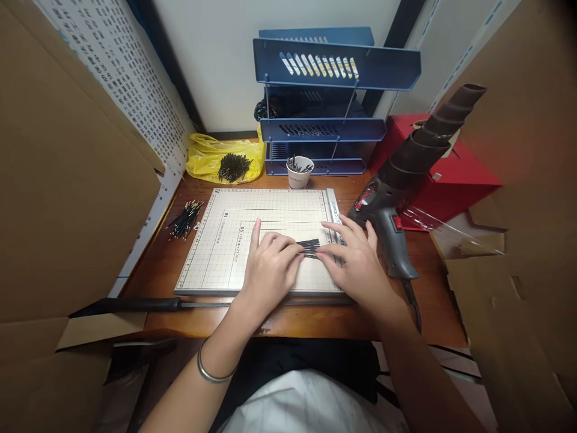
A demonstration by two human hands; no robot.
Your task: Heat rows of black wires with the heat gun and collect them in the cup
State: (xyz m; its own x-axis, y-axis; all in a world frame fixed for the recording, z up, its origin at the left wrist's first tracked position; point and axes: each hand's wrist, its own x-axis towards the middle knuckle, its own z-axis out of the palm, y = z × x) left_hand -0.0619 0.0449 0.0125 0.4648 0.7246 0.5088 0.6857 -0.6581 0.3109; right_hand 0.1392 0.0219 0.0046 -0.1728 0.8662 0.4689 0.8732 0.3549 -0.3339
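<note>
A small row of short black strips [309, 245] lies side by side on the gridded white cutting board [216, 240]. My left hand [273, 264] pinches the left ends of the strips, thumb and fingers together, its index finger side resting on the board. At their right ends my right hand [356, 258] touches them with thumb and a fingertip, while its other fingers spread over the board's right edge. Whether each hand grips every strip is too small to tell. A black-handled blade arm [148, 305] lies along the board's front edge.
Black pieces with light tips [186, 220] lie left of the board. Behind it are a yellow bag [202, 159] with a dark pile [234, 167], a white cup [300, 174] of black pieces and a blue rack [333, 63]. A heat gun [387, 210] and red box [460, 162] stand right.
</note>
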